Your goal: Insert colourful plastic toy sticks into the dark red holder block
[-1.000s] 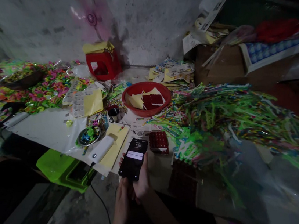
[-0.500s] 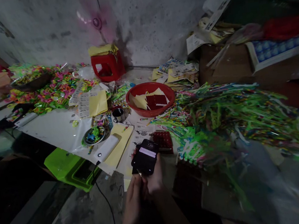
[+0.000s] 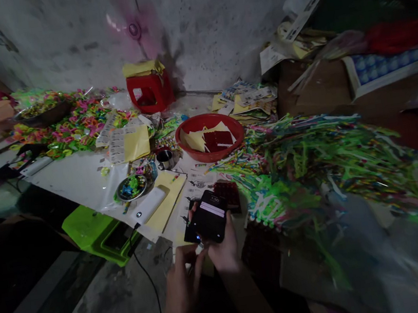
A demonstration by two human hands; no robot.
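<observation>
A black smartphone [image 3: 212, 223] with a lit screen rests in my right hand [image 3: 224, 247], whose fingers wrap round its sides from below. Behind its left edge shows a dark flat piece [image 3: 189, 235], perhaps a cover. My left hand [image 3: 182, 274] is just below the phone's lower left corner, thumb and fingers pinched on a small pale-tipped piece that looks like a cable plug [image 3: 200, 247]. A small bluish light glows by that corner; whether the tip touches the phone I cannot tell. Beyond the phone lies a dark red studded block [image 3: 227, 195].
A white power bank [image 3: 149, 206] with a black cable [image 3: 144, 274] lies at the table edge, beside a bowl of small coloured pieces [image 3: 131, 187]. A red basin [image 3: 188, 151] holds cards. Green plastic strands [image 3: 334, 159] heap rightward. A green stool [image 3: 87, 230] stands below. A fan [image 3: 133, 30] spins behind.
The phone and my right hand have shifted slightly right. My left hand has moved a little left of my right wrist, so the two hands are farther apart and the pinched piece shows more.
</observation>
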